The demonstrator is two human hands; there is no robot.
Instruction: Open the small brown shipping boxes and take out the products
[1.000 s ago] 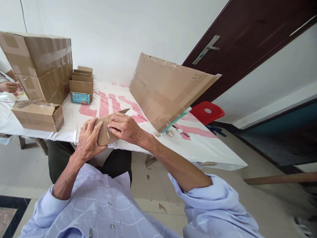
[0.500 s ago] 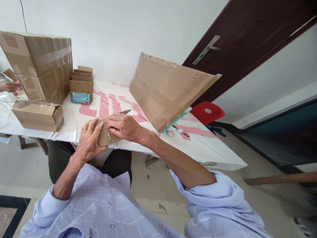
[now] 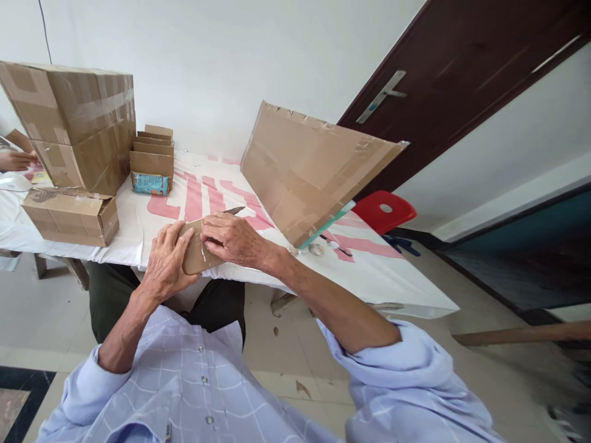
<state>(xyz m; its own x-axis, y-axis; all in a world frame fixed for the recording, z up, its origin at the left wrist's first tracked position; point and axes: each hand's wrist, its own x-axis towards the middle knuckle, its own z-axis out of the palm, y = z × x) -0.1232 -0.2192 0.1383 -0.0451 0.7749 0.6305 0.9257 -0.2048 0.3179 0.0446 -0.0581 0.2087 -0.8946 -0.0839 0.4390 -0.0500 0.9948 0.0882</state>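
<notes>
My left hand [image 3: 168, 258] is closed round one side of a small brown cardboard piece [image 3: 194, 261], thumb on top. This is held at the table's front edge, above my lap. My right hand [image 3: 233, 237] presses on the cardboard with fingers pinched together. A thin white string or strip [image 3: 204, 253] shows on the cardboard beside those fingertips. Past my right knuckles a dark pointed blade-like thing [image 3: 234, 210] sticks out; whether the hand grips it is hidden.
A white and pink cloth [image 3: 203, 184] covers the table. Large taped cartons [image 3: 87, 123], a long carton [image 3: 71, 218] and an open box [image 3: 152, 157] with a blue packet [image 3: 151, 184] stand left. Right are a leaning cardboard sheet [image 3: 318, 166] and red stool [image 3: 392, 216]. Another person's hand [image 3: 16, 161] is far left.
Both hands stay nearly in place on the cardboard piece. The view has shifted slightly; nothing else has visibly moved.
</notes>
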